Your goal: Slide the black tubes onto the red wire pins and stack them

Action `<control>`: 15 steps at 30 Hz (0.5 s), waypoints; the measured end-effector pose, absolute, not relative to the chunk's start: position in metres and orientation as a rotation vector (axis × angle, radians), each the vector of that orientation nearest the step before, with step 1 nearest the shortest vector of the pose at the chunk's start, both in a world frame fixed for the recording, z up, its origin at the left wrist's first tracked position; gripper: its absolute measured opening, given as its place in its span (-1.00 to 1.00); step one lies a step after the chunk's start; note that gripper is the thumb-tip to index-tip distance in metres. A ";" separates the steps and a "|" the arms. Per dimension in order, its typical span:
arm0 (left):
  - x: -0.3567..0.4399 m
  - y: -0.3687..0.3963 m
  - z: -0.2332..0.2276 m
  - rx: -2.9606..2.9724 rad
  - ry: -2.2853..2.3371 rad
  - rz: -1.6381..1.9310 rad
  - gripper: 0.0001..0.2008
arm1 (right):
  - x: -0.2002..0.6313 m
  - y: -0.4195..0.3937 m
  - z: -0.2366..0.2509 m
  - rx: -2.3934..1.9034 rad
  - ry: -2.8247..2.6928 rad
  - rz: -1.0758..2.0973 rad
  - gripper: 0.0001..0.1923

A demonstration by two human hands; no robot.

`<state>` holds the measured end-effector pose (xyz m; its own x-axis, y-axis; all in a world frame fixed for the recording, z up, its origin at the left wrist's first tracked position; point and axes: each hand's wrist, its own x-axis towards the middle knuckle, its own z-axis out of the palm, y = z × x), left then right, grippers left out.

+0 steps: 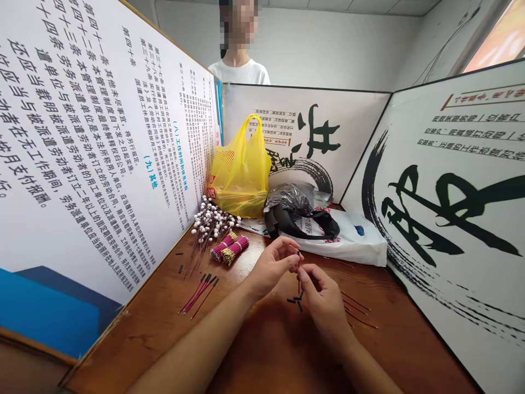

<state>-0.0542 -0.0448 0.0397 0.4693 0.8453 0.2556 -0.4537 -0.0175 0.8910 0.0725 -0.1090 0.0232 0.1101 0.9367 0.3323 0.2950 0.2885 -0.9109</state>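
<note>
My left hand pinches a short black tube at the upper end of a thin red wire. Just below, my right hand is closed on that same wire with thumb and fingertips, holding it roughly upright. Fingers hide part of the joint between tube and wire. Several loose black tubes lie on the table under my hands. To the left rests a group of red wires with black tubes on their ends. Bare red wires lie beside my right hand, partly covered by it.
Behind sit two banded bundles of red wires, white-budded stems, a yellow plastic bag and a white package with black straps. Printed panels wall the wooden table. A person stands beyond.
</note>
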 end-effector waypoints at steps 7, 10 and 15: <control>-0.056 -0.044 0.037 1.277 0.441 0.927 -0.79 | 0.074 -0.110 0.029 -1.250 -1.402 0.675 -0.72; -0.056 -0.043 0.035 1.304 0.452 0.887 -0.79 | 0.075 -0.109 0.029 -1.245 -1.377 0.694 -0.70; -0.057 -0.043 0.033 1.316 0.457 0.790 -0.74 | 0.074 -0.109 0.029 -1.210 -1.327 0.725 -0.72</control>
